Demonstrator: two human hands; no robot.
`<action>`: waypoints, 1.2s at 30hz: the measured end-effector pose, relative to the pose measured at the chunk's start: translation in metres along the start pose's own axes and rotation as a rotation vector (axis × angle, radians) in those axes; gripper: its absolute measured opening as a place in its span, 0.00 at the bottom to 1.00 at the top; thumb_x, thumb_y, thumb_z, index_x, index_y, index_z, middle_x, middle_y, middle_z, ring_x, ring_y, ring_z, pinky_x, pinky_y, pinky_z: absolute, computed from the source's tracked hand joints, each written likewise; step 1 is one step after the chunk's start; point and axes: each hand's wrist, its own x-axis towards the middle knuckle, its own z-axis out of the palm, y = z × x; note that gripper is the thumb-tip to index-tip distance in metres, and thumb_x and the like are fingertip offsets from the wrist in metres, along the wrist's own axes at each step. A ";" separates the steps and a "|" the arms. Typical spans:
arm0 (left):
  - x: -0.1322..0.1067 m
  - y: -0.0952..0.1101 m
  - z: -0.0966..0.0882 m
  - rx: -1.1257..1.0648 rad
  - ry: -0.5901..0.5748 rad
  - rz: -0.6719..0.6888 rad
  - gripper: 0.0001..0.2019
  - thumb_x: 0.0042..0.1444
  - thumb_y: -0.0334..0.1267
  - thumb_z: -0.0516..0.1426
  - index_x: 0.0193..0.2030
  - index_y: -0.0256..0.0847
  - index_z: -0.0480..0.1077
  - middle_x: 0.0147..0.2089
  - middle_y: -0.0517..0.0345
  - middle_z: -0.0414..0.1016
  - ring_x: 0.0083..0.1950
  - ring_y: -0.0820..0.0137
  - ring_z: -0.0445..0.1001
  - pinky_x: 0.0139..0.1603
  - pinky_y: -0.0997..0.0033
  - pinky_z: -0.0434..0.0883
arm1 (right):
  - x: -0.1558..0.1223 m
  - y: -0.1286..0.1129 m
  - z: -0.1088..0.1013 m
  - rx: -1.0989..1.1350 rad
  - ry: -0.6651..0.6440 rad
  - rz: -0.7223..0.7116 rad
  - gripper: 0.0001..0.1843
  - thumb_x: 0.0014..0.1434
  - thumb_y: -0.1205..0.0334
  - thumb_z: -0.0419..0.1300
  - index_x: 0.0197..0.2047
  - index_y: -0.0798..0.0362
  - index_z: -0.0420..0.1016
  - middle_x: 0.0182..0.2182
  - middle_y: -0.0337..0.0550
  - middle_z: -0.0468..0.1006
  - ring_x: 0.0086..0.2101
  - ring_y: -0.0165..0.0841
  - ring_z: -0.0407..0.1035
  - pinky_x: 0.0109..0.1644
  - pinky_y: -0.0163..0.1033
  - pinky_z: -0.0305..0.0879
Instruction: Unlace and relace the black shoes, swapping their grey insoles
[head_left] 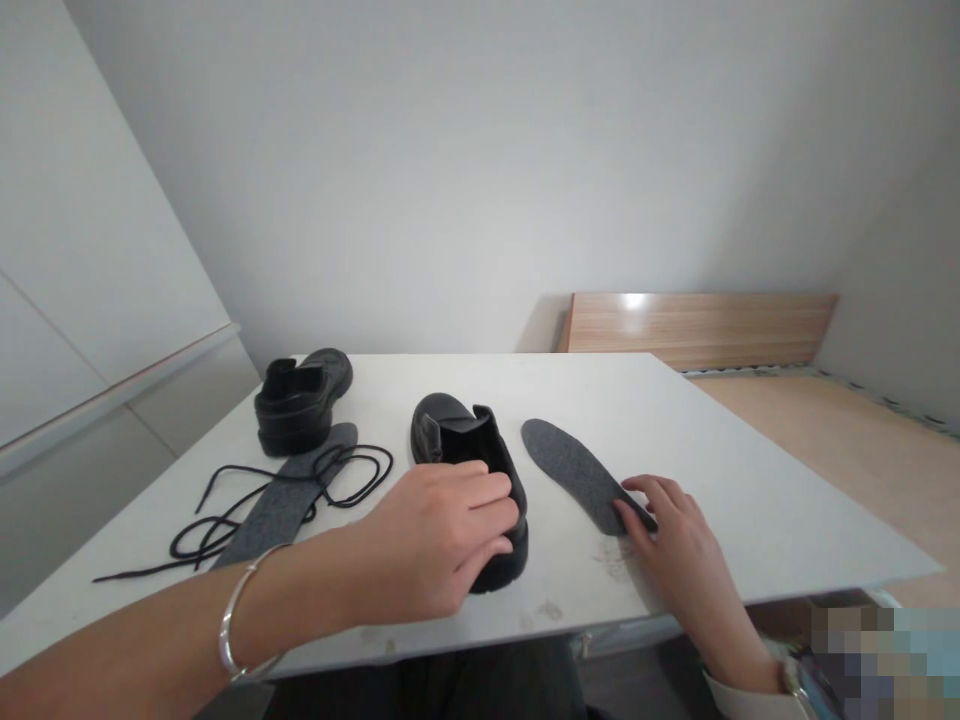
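Note:
A black shoe (pixel 495 450) without laces stands on the white table (pixel 600 390), its toe pointing away from me. My left hand (pixel 450 530) is closed over its heel end, fingers curled at the collar; the fingertips are partly hidden. To the right lies a grey felt insole (pixel 570 475). My right hand (pixel 671 540) pinches the near end of that insole between thumb and fingers, and the edge there bends up off the table.
A second black shoe (pixel 296 405) stands at the back left. In front of it, loose black shoelaces (pixel 360 450) lie across another grey insole (pixel 277 500). Beyond the table's right edge is a wooden bed frame (pixel 697 325). A wall stands behind the table.

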 end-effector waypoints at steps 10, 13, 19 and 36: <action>0.016 0.010 0.042 0.012 -0.051 0.013 0.07 0.64 0.36 0.56 0.34 0.38 0.67 0.35 0.53 0.71 0.34 0.65 0.67 0.32 0.65 0.62 | 0.006 -0.014 -0.012 0.283 -0.013 0.281 0.21 0.58 0.44 0.56 0.44 0.51 0.74 0.33 0.47 0.78 0.35 0.42 0.73 0.34 0.43 0.66; 0.021 0.011 0.048 0.057 -0.072 -0.021 0.11 0.62 0.43 0.61 0.37 0.36 0.69 0.37 0.51 0.73 0.38 0.62 0.69 0.37 0.63 0.67 | 0.007 -0.032 -0.029 0.403 0.197 0.351 0.19 0.58 0.43 0.59 0.41 0.51 0.73 0.33 0.46 0.78 0.31 0.38 0.72 0.30 0.38 0.65; 0.027 0.018 0.031 -0.567 0.156 -0.237 0.33 0.47 0.56 0.69 0.53 0.39 0.69 0.51 0.44 0.74 0.53 0.55 0.71 0.56 0.54 0.69 | 0.005 -0.081 -0.060 1.025 0.114 0.529 0.21 0.56 0.42 0.64 0.42 0.49 0.69 0.31 0.41 0.74 0.24 0.31 0.67 0.25 0.33 0.63; 0.043 0.036 0.005 -1.728 0.800 -0.642 0.16 0.54 0.36 0.66 0.46 0.45 0.67 0.33 0.64 0.72 0.38 0.72 0.74 0.45 0.68 0.75 | 0.003 -0.138 -0.068 0.388 0.057 -0.358 0.34 0.63 0.43 0.61 0.64 0.50 0.58 0.57 0.57 0.68 0.56 0.47 0.65 0.56 0.52 0.70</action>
